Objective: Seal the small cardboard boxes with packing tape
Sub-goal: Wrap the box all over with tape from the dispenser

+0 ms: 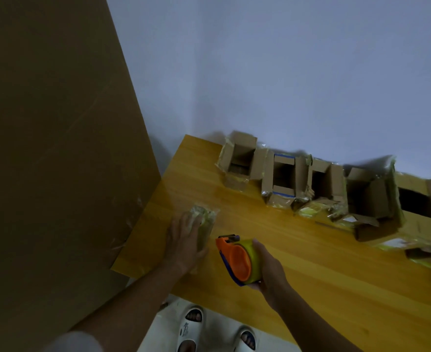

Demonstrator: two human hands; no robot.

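A small cardboard box [205,224], closed and wrapped in yellowish tape, lies on the wooden table [298,262] near its left end. My left hand [184,240] rests flat on top of it, fingers spread. My right hand [267,268] grips an orange tape dispenser [237,260] with a yellow-green roll, held just right of the box, its blade end pointing away from me. A gap separates dispenser and box.
Several open small boxes [283,179] with flaps up and old tape stand in a row along the table's far edge by the wall. A big cardboard sheet [51,148] leans at the left. My feet in white slippers [191,326] show below the table's near edge.
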